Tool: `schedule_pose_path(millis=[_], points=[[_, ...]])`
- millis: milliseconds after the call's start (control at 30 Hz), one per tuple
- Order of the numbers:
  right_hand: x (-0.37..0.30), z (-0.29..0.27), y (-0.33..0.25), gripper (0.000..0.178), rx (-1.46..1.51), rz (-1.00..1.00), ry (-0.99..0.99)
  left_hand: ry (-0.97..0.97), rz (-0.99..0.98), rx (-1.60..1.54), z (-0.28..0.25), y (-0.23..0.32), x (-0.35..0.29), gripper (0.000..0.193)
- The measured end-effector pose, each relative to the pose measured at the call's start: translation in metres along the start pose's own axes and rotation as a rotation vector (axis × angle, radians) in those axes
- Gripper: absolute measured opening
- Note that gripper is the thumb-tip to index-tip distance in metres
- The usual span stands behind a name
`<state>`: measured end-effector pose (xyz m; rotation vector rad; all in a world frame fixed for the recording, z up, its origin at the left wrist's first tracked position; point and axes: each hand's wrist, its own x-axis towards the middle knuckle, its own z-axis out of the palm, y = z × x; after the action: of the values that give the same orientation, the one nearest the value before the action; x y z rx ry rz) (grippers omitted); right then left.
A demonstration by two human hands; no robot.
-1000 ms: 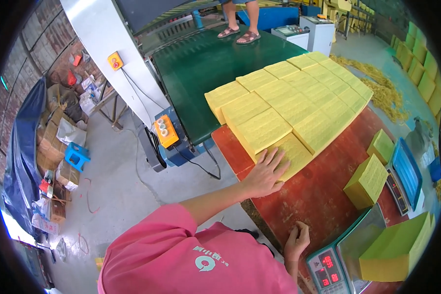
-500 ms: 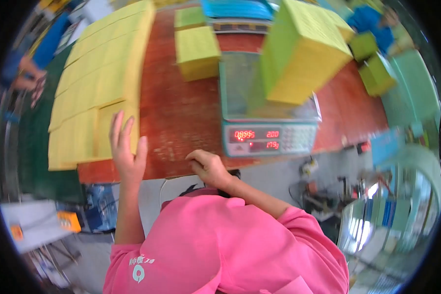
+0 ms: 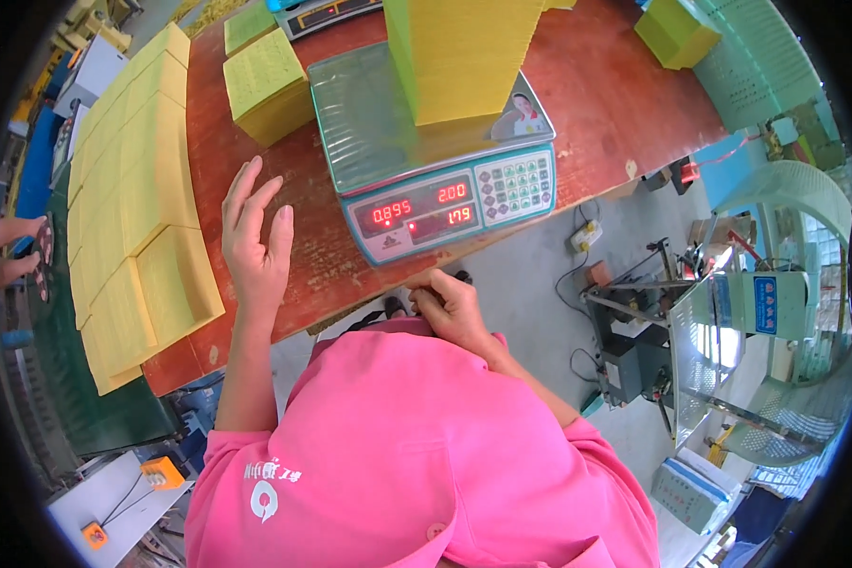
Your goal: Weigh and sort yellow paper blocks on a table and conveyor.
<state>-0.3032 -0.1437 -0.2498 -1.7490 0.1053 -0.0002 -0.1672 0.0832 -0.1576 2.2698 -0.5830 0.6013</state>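
Observation:
My left hand (image 3: 256, 232) is raised over the red table (image 3: 284, 227) with its fingers spread and nothing in it. It is between the rows of yellow paper stacks (image 3: 128, 175) and a digital scale (image 3: 435, 199) with lit red digits. At the table's front edge, near the scale, my right hand (image 3: 450, 308) is curled closed; no held thing shows. On the scale's metal pan stands a tall block of yellow paper (image 3: 473, 66), touched by neither hand. A shorter yellow-green paper stack (image 3: 267, 87) sits left of the scale.
A second scale (image 3: 327, 13) stands at the back. Another paper stack (image 3: 677, 33) is at the far right by a green perforated bin (image 3: 762, 52). Beyond the left edge another person's hands (image 3: 28, 251) show. Metal equipment (image 3: 634, 346) and cables occupy the floor at right.
My view has turned, so the table and scale appear tilted and shifted left. My left hand stays raised and spread; my right stays curled near the table edge. The paper block remains on the scale.

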Motion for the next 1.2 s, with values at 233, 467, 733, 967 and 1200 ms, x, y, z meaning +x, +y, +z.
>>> schedule_pose_path(millis=[233,467,733,967,1200], points=[[0.028,-0.059,-0.023,0.012,0.126,-0.104,0.049,0.025,-0.133,-0.105,0.017,0.023,0.025,0.025],[0.104,-0.179,-0.055,0.014,0.164,-0.329,0.007,0.061,-0.637,-1.077,0.031,0.062,0.136,0.073],[0.273,-0.221,-0.062,0.015,0.191,-0.409,0.078,-0.187,-0.885,-0.897,0.05,0.104,0.256,0.064],[0.311,-0.199,-0.028,0.04,-0.178,-0.485,0.209,-0.126,-1.0,-1.034,0.073,0.096,0.245,0.054],[0.282,-0.221,0.007,0.047,0.585,0.076,-0.176,-0.275,-0.932,-1.127,0.11,0.114,0.255,0.055]])
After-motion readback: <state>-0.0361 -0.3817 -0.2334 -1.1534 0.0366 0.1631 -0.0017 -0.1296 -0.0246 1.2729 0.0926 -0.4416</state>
